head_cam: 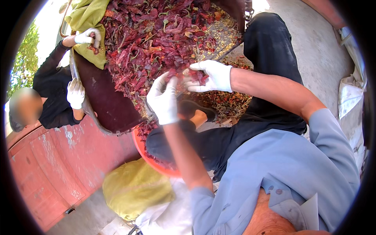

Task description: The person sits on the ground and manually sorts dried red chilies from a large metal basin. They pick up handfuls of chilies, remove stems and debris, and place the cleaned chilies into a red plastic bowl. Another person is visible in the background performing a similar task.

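Observation:
My left hand (163,100), in a white knit glove, pinches a bit of dried red chili pepper (170,75) between thumb and fingers. Close by on the right, my right hand (213,76), gloved the same way, holds dark red dried pepper pieces (199,77); motion blurs the gap between the hands. Both are above the near edge of a large dark metal tray (108,101). In it a heap of dried red chili peppers (147,44) with stems is spread, with loose yellow seeds (218,33) on the right.
Across the tray, a co-worker's gloved hand (89,38) holds pepper pieces; the other gloved hand (75,93) is at the rim. An orange-red tub (160,169) of peppers stands by my leg. Stems and scraps (230,102) litter the ground. Yellow sacks (138,188) lie nearby.

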`<action>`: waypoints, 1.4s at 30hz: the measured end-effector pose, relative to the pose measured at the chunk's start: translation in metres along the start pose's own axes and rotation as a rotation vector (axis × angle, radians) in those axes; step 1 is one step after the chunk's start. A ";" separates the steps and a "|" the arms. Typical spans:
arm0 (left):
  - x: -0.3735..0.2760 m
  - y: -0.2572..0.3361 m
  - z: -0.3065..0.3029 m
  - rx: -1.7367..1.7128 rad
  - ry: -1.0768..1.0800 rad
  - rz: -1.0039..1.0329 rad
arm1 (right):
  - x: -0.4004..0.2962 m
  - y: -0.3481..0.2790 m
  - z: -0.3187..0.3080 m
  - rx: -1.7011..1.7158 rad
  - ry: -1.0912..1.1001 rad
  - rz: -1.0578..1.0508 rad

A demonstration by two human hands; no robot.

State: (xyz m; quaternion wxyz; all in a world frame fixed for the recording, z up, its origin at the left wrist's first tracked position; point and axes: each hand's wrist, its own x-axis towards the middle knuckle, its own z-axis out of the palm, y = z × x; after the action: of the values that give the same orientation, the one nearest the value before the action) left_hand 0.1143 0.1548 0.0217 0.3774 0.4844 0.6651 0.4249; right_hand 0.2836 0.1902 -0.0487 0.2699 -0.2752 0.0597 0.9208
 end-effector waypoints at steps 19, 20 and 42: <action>0.008 -0.039 -0.012 0.136 0.151 0.087 | -0.011 -0.005 -0.006 0.057 -0.023 0.033; 0.011 -0.042 -0.012 0.175 0.147 0.114 | -0.011 -0.005 -0.006 0.049 -0.025 0.041; 0.039 -0.051 -0.001 0.145 0.315 0.107 | -0.004 -0.004 -0.005 0.007 -0.026 0.044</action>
State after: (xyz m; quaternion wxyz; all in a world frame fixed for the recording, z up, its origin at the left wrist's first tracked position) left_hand 0.0876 0.1841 -0.0289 0.2094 0.4724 0.7181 0.4662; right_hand 0.2914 0.1905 -0.0504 0.2511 -0.2609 0.0656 0.9298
